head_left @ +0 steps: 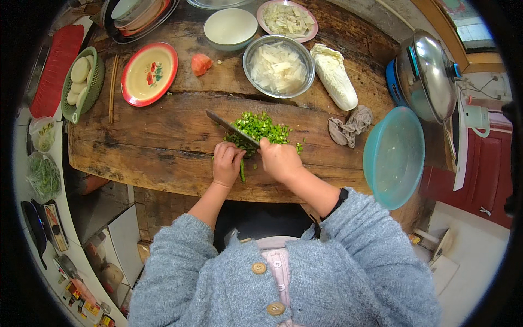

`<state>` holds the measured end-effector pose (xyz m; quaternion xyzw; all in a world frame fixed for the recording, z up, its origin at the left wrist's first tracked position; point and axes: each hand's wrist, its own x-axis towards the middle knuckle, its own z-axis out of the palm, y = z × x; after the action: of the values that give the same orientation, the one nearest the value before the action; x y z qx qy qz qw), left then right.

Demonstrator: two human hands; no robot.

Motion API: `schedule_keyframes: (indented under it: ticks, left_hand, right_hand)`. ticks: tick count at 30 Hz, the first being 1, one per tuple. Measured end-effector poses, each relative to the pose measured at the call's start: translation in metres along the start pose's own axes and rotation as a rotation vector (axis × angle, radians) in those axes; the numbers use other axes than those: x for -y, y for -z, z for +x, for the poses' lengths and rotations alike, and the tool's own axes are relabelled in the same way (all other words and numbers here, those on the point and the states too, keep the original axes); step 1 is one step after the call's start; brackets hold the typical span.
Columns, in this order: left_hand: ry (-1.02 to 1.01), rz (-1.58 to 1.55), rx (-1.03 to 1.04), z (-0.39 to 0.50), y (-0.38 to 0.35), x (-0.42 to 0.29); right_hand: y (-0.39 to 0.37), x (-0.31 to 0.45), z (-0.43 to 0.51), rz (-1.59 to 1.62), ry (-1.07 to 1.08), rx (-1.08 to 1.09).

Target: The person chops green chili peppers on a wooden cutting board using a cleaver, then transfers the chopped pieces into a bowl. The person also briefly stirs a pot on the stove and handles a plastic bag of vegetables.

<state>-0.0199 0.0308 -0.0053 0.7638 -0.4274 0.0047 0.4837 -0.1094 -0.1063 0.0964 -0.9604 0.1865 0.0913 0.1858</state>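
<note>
My right hand (282,158) grips a cleaver (233,128), its dark blade slanting away to the upper left across the wooden table (151,135). Chopped green peppers (261,127) lie in a loose heap against and beyond the blade. On the near side of the blade, my left hand (227,161) has its fingers bent over a long green pepper (242,171), whose end sticks out below the fingertips. The rest of that pepper is hidden by the hand and the blade.
Beyond the heap stand a metal bowl of pale slices (279,67), a napa cabbage (335,77) and a tomato piece (201,64). To the right are a crumpled rag (350,126), a teal basin (394,159) and a lidded electric pot (433,73). Leftward lie a red-rimmed plate (137,79) and chopsticks (113,90).
</note>
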Motion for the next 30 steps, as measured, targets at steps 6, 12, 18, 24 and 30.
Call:
schedule_keyframes:
  ticks: [6, 12, 18, 24, 30]
  left_hand:
    - [0.037, 0.015, -0.04, 0.005, -0.005, 0.0]
    - [-0.015, 0.028, -0.069, 0.004, -0.006, 0.003]
    - [0.04, 0.07, 0.003, 0.006, -0.004, 0.001]
    - [-0.153, 0.152, 0.019, 0.01, 0.011, -0.007]
    - [-0.087, 0.134, 0.101, 0.007, 0.024, -0.003]
  right_hand:
    - [0.022, 0.003, -0.024, -0.022, 0.033, -0.019]
    - [0.029, 0.005, -0.03, -0.084, 0.112, 0.005]
    - [-0.005, 0.008, -0.003, -0.086, 0.118, -0.032]
    - [-0.001, -0.008, -0.006, 0.035, 0.071, -0.091]
    - [0.02, -0.003, -0.036, 0.004, 0.077, -0.068]
